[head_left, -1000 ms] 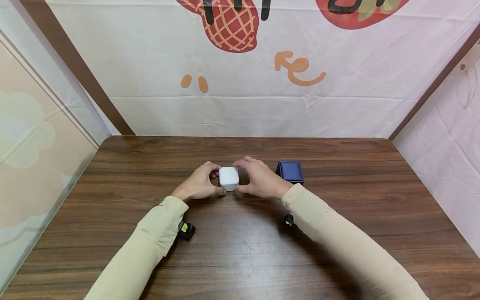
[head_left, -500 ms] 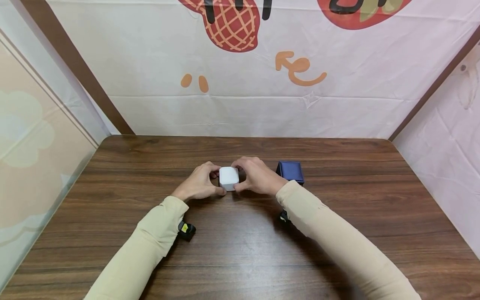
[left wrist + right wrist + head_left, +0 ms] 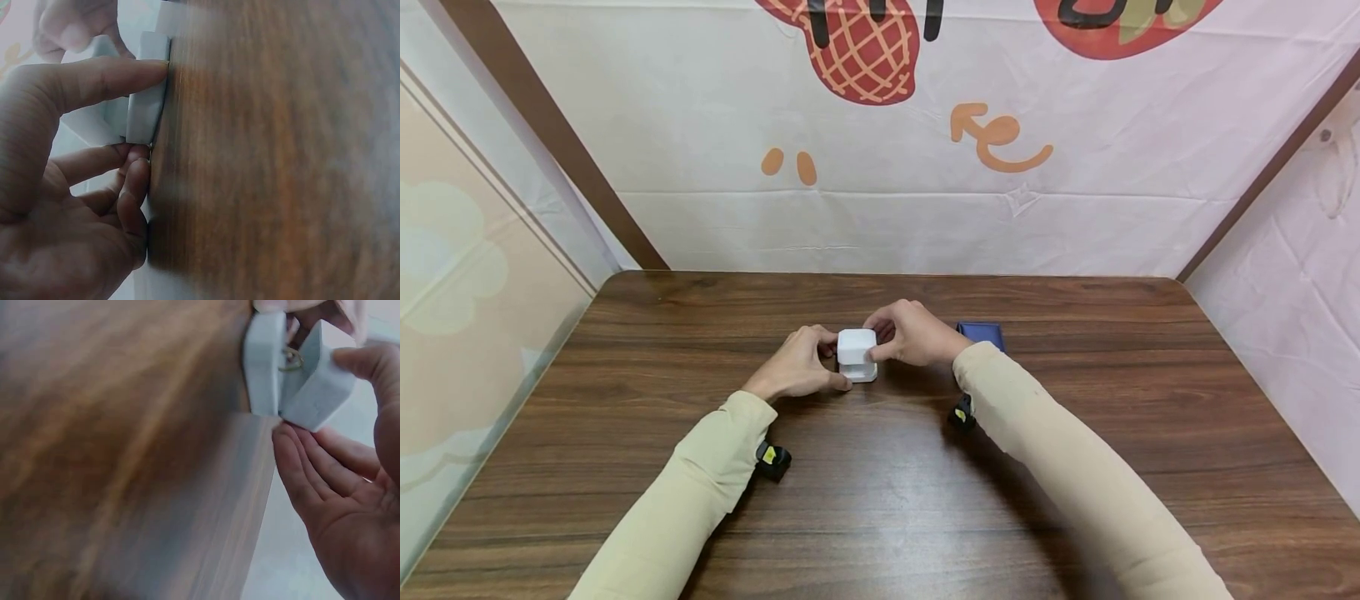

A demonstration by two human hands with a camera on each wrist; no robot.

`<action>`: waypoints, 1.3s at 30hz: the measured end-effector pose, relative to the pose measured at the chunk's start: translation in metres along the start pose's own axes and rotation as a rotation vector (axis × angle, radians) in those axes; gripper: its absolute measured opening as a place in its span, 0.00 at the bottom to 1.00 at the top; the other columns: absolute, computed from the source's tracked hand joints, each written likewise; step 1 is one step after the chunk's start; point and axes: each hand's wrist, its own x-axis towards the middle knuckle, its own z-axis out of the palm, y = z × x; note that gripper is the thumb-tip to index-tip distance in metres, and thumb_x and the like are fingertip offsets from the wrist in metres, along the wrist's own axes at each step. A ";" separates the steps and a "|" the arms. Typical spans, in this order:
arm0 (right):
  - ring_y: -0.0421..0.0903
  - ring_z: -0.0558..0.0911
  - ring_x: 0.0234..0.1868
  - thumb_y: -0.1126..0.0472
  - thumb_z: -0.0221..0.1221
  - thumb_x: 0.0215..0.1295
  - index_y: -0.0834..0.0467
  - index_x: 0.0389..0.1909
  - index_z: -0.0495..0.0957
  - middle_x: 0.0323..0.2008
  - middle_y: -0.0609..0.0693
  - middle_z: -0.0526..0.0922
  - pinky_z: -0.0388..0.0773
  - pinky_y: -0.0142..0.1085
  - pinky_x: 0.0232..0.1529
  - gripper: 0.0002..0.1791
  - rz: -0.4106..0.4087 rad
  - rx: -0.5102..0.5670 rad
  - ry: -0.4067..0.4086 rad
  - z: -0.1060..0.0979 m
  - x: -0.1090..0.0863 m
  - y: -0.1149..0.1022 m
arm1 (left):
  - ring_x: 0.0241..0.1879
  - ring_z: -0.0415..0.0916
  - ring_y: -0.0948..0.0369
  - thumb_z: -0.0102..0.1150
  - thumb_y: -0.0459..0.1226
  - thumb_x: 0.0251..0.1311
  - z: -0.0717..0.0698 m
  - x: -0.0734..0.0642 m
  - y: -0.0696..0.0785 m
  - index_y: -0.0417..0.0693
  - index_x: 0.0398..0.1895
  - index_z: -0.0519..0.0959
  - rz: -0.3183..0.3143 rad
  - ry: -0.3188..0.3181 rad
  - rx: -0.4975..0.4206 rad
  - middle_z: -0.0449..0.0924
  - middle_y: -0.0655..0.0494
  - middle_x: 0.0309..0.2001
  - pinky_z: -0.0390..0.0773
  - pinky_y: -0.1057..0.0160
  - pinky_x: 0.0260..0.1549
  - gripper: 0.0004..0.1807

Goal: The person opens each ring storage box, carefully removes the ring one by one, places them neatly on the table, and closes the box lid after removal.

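A small white ring box stands on the table with its lid [image 3: 856, 343] tilted up from its base [image 3: 861, 374], hinged at the far side. My left hand [image 3: 797, 364] grips the base, thumb on the near side and fingers behind. My right hand [image 3: 917, 335] pinches the lid between thumb and fingers. Between the two halves, the right wrist view shows a thin gold ring [image 3: 292, 359], partly hidden by the lid.
A dark blue box [image 3: 983, 332] sits on the wooden table [image 3: 880, 500] just behind my right wrist, partly covered by it. A printed cloth [image 3: 910, 225] hangs along the table's back edge.
My right hand has closed in on the white box and lifted its lid from the front, so the box now gapes. The left hand has stayed in place.
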 end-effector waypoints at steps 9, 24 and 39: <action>0.44 0.83 0.46 0.62 0.65 0.69 0.64 0.52 0.83 0.44 0.51 0.87 0.78 0.35 0.47 0.15 0.073 0.139 -0.031 -0.005 0.004 0.005 | 0.42 0.75 0.51 0.80 0.38 0.41 0.000 0.001 0.002 0.35 0.47 0.84 -0.021 -0.008 -0.012 0.80 0.46 0.40 0.74 0.54 0.44 0.28; 0.43 0.78 0.38 0.59 0.54 0.76 0.66 0.53 0.82 0.39 0.55 0.84 0.72 0.31 0.38 0.17 0.190 0.238 0.019 0.004 0.006 0.004 | 0.43 0.76 0.51 0.80 0.35 0.41 -0.001 0.004 -0.001 0.32 0.48 0.83 -0.045 -0.052 -0.064 0.82 0.45 0.40 0.74 0.56 0.45 0.28; 0.45 0.83 0.45 0.54 0.65 0.69 0.63 0.54 0.80 0.44 0.50 0.84 0.79 0.36 0.50 0.20 0.148 0.085 0.290 0.010 -0.023 -0.016 | 0.43 0.75 0.51 0.79 0.34 0.42 -0.003 0.005 0.001 0.32 0.47 0.82 -0.055 -0.066 -0.098 0.82 0.46 0.40 0.73 0.57 0.44 0.27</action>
